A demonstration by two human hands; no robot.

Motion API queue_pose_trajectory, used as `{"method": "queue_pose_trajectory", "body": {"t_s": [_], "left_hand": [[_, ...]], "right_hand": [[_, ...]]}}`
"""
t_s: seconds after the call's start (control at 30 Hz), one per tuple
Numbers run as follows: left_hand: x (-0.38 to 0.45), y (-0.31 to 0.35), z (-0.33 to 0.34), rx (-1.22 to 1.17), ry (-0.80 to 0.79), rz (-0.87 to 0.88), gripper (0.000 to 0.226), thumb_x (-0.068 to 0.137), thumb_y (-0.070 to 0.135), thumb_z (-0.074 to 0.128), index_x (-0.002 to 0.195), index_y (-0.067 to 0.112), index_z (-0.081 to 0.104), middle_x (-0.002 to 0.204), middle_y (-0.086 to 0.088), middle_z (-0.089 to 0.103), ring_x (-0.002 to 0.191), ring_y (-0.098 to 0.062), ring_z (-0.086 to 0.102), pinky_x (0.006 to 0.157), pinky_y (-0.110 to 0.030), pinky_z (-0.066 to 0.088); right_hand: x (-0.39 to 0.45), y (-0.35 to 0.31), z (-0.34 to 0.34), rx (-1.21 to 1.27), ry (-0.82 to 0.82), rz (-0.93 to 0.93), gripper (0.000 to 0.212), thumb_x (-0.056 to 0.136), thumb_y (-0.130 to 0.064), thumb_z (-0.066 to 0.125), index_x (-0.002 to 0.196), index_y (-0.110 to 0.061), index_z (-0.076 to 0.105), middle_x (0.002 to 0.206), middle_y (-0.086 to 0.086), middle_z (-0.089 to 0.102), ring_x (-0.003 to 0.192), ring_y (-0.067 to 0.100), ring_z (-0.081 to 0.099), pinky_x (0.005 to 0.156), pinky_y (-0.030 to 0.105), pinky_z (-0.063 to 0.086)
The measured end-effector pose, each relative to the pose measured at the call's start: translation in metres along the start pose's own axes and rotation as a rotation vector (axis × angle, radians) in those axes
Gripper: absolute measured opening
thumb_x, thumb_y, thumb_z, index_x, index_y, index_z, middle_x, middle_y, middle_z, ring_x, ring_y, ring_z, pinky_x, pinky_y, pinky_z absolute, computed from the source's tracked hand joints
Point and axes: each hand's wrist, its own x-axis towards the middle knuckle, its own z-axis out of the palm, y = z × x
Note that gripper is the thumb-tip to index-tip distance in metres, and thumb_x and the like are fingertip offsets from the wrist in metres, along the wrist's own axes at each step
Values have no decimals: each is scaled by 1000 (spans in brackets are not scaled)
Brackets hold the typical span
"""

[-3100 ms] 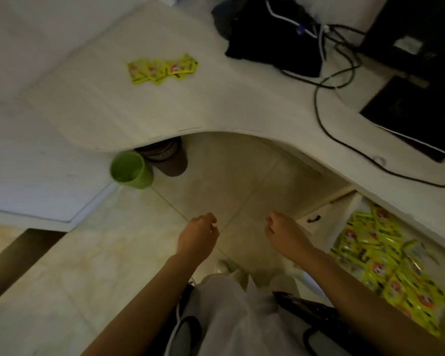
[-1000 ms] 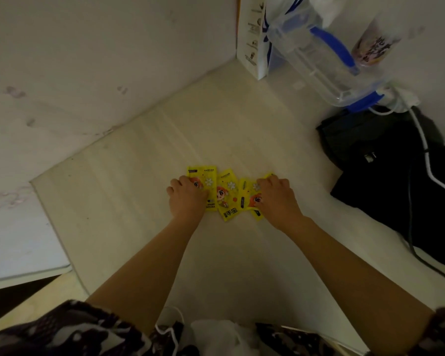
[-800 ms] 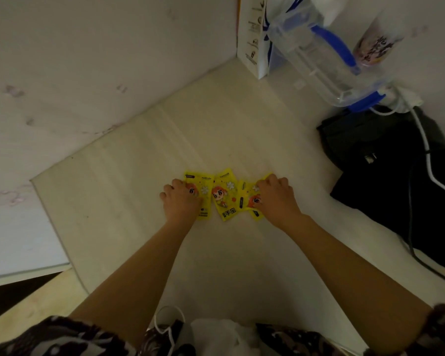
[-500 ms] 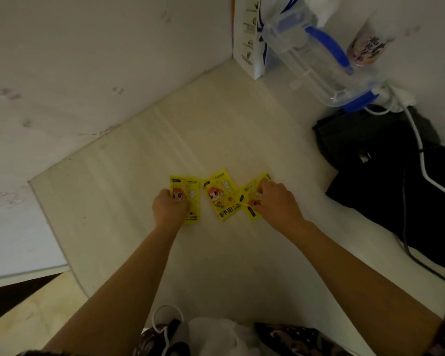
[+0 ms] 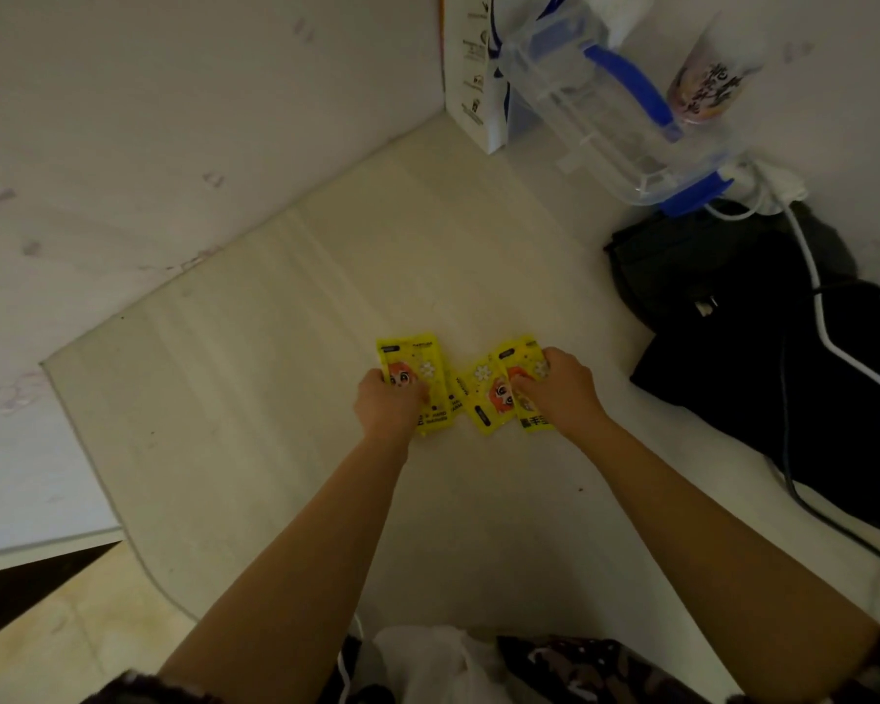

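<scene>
Yellow rectangular printed sachets (image 5: 484, 394) in grip of left hand (image 5: 389, 408), right hand (image 5: 561, 389)

Three packets lie in a row on the desk (image 5: 275, 398), near its middle. The left packet (image 5: 424, 359) sits under the left hand (image 5: 387, 406), which grips it. The right packet (image 5: 525, 359) is gripped by the right hand (image 5: 555, 388). The middle packet (image 5: 483, 396) lies between them, overlapped by the right packet. A bag (image 5: 732, 358) lies to the right with a cable (image 5: 814, 297) across it. A container (image 5: 590, 119) and a carton (image 5: 473, 78) stand behind, at the back corner.
</scene>
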Motion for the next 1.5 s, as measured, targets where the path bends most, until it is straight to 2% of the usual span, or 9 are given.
{"method": "queue_pose_trajectory", "body": {"t_s": [0.1,0.2,0.43,0.57,0.77,0.9,1.07,1.33,1.5], "left_hand": [[4,-4,6,108,56,27,19,79,16,65,93,6,60,100,-12,63,85,-26,61,64,-36,53],[5,-4,10,361,115,81,29,82,27,64,104,8,59,117,-11,48,109,-31,46,89,-42,47],[-1,4,27,412,81,97,32,88,33,59,117,18,61,126,-12,42,116,-34,40,93,-41,40],[-1,8,31,374,77,114,24,90,32,56,106,16,64,122,-11,43,97,-35,55,85,-37,46],[1,11,30,276,70,89,19,81,15,61,98,12,68,113,-12,48,68,-14,52,81,-39,56],[0,6,23,221,66,107,9,79,18,63,85,13,67,89,-13,70,78,-28,67,71,-41,59],[-13,4,7,134,88,126,12,85,23,62,73,23,60,76,-7,68,72,-25,67,68,-37,57],[-45,6,-9,-146,-75,164,14,82,10,70,77,16,59,77,-4,64,68,-18,62,57,-27,50],[-63,0,-26,-169,-190,203,11,84,10,66,80,15,57,82,-4,64,72,-19,65,66,-35,55]], "right_hand": [[6,-3,3,-96,3,-7,31,87,-28,64,107,-5,58,112,12,54,99,26,55,72,28,43],[11,-6,5,-220,-12,1,46,87,-32,63,123,-7,51,130,16,39,118,33,40,90,34,41],[15,-17,12,-194,-66,-5,70,78,-21,74,135,-11,34,132,15,39,120,36,41,93,39,40],[15,-12,17,-111,-95,30,84,68,-21,84,135,-9,35,131,17,45,119,33,47,90,34,41],[9,-5,10,-83,-102,36,60,66,-28,85,114,-7,56,115,11,61,102,24,57,72,26,39],[0,2,1,17,-86,30,43,74,-24,79,108,-8,60,108,8,65,90,21,59,74,29,46],[-12,14,-8,159,-88,99,33,74,-23,78,99,-12,59,104,10,66,89,28,64,79,38,54],[-55,26,-13,466,162,191,28,81,-23,71,105,-18,57,107,5,66,97,25,65,87,46,54],[-93,24,-4,571,259,222,23,82,-20,70,100,-22,56,101,3,66,95,25,66,87,45,55]]}}
